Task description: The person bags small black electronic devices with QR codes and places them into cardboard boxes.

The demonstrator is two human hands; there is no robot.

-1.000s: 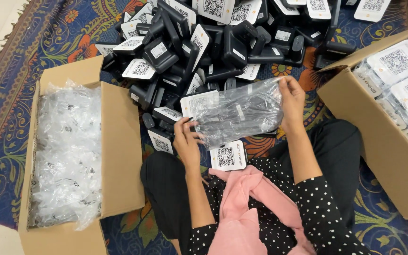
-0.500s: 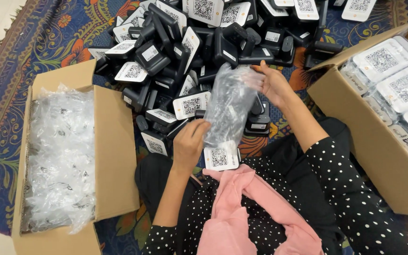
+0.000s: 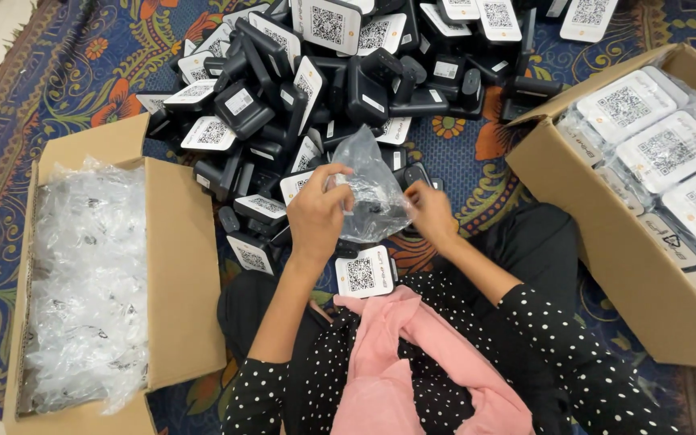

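A clear plastic bag (image 3: 370, 181) is held upright between my hands, above my lap. My left hand (image 3: 318, 211) grips its left edge with fingers curled. My right hand (image 3: 430, 211) pinches its lower right side. Something dark shows through the bag, but I cannot tell what. Just below the bag, on my lap, lies a small black device with a white coded label (image 3: 363, 272). A big pile of the same black devices (image 3: 316, 89) covers the carpet right behind the bag.
A cardboard box (image 3: 183, 266) full of clear plastic bags stands at my left. Another cardboard box (image 3: 598, 217) at my right holds bagged devices with white labels. A patterned blue carpet (image 3: 66, 72) lies under everything. A pink scarf (image 3: 412, 354) hangs over my chest.
The bag was stretched out wide between my hands; it has since been turned upright and bunched. My right hand came down and left toward my left hand.
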